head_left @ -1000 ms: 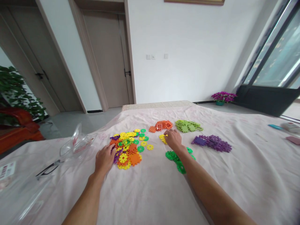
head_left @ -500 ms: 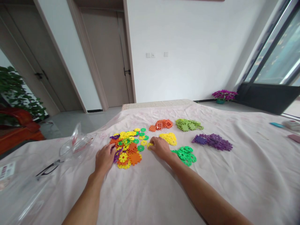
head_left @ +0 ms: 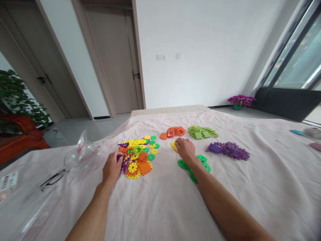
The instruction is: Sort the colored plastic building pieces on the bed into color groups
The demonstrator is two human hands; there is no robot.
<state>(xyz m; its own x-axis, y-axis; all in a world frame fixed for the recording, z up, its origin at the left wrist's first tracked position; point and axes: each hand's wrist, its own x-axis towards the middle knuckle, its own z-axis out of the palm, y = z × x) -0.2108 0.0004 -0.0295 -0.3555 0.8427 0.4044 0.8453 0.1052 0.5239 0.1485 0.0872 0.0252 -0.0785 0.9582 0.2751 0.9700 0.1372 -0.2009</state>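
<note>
A mixed heap of toothed plastic building discs [head_left: 136,157], in yellow, orange, purple and green, lies left of centre on the cloth. My left hand [head_left: 112,167] rests against its left edge beside purple pieces, with thumb and fingers apart. My right hand [head_left: 186,149] is over the yellow pile [head_left: 173,146], covering most of it. Its fingers are pinched on a yellow disc [head_left: 177,143], only partly visible. Below that wrist is a green pile [head_left: 184,164], partly hidden by the forearm.
Orange [head_left: 175,131], light green [head_left: 202,132] and purple [head_left: 228,150] piles lie farther back and right. Clear plastic packaging [head_left: 84,152] and black-framed glasses [head_left: 53,178] are at left. A blue object [head_left: 297,132] sits at the right edge of the cloth [head_left: 160,207].
My right hand has moved right with a yellow disc, from beside the mixed heap to the yellow pile. The left hand has stayed nearly in place.
</note>
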